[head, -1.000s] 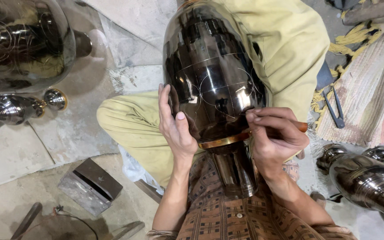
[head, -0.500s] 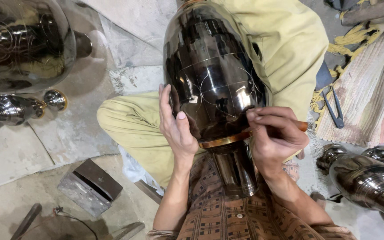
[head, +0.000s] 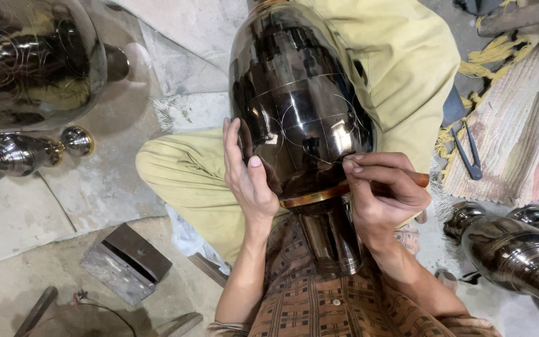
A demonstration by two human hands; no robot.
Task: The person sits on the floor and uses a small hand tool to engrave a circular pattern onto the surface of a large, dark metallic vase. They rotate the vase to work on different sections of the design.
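Note:
A large dark polished metal vase (head: 294, 100) lies across my lap, its neck toward my chest, with thin scribed lines on its belly and a copper band near the neck. My left hand (head: 247, 178) rests flat against the vase's left side, fingers apart. My right hand (head: 382, 190) is closed on a wooden-handled engraving tool (head: 420, 180), its tip touching the vase's lower right surface.
Another big shiny vase (head: 29, 62) stands at upper left, with a small metal finial piece (head: 17, 153) below it. More polished vases (head: 513, 249) lie at lower right. A metal block (head: 126, 262) sits on the floor; pliers (head: 469, 156) lie on a striped mat (head: 525, 125).

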